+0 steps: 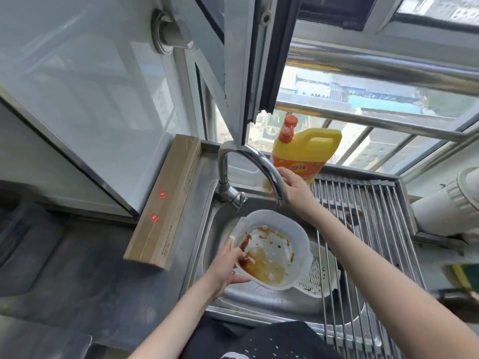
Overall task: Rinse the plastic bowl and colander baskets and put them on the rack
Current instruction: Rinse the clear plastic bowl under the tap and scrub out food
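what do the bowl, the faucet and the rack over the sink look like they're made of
Bowl: looks like thin translucent white plastic, matte, smeared with brown sauce; light passes through its wall. Faucet: polished metal, probably chromed or stainless, with bright mirror-like reflections along the curve. Rack: parallel metal rods, likely stainless steel, with a duller grey sheen.

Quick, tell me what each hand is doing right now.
Left hand: grips the rim of the stained plastic bowl over the sink.
Right hand: on the faucet spout, fingers around it.
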